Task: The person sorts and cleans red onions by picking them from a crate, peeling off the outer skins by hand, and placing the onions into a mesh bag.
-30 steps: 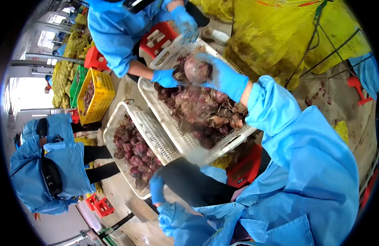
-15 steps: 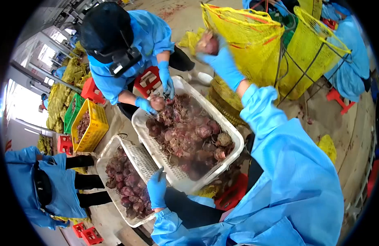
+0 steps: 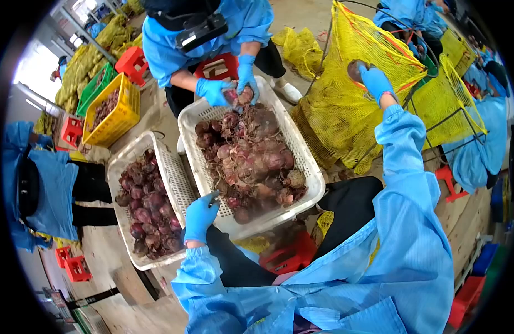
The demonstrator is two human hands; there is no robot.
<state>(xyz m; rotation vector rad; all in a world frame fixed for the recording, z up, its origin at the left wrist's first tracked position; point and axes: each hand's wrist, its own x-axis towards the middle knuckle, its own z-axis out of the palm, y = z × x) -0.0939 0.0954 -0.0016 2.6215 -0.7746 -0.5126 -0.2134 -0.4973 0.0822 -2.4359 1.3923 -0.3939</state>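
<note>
My right hand, in a blue glove, grips a brownish onion over the upper part of a yellow mesh bag on a wire frame. Low at the near left edge of a white crate is my left hand. Its fingers are closed round something small and dark that I cannot make out. Red onions with dry roots and skins fill much of this crate. Beside it, a second white crate holds cleaner-looking red onions.
Across the crate, a co-worker holds an onion in gloved hands. Another person stands at the left. Yellow and green crates, red stools and filled mesh bags lie beyond. More people are at the upper right.
My right hand has carried the onion from above the crate over to the mesh bag at the right. My left hand stays low by the crates. The view has shifted.
</note>
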